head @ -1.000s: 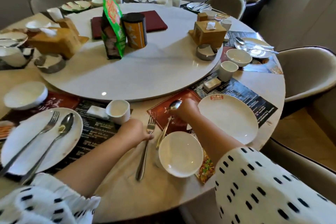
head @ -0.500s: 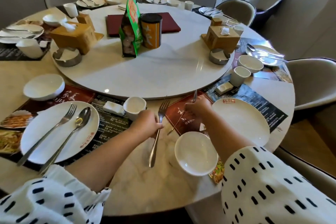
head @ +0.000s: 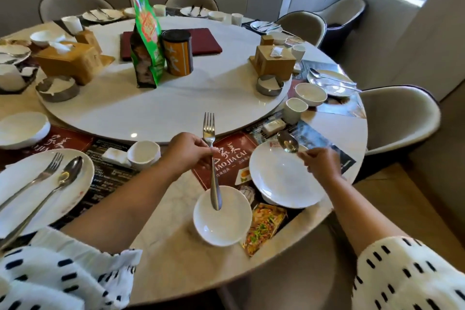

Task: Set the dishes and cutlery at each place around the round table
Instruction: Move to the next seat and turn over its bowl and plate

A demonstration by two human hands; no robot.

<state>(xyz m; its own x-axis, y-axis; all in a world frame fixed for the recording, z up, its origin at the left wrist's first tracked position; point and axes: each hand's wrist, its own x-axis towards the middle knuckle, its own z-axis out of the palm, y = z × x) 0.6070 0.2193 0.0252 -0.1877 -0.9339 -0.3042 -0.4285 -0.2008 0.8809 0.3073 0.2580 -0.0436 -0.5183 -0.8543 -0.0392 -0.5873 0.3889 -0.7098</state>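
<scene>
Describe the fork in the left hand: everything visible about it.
The fork looks like polished silver metal, with four tines and a slim handle widening to a rounded end. The left hand pinches it near the neck, lifted clear of the table, tines pointing away toward the turntable, handle end hanging over the small white bowl. Nothing else appears to touch it.

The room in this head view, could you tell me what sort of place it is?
Probably a restaurant's private dining room: a large round table with a white turntable, padded chairs around it, and printed menu placemats at each setting.

At the surface's near edge (head: 176, 272), the left hand (head: 187, 152) grips a fork (head: 210, 156) above a bowl (head: 222, 219) while the right hand (head: 320, 162) holds a spoon (head: 288, 143) over a plate (head: 284, 178).
</scene>
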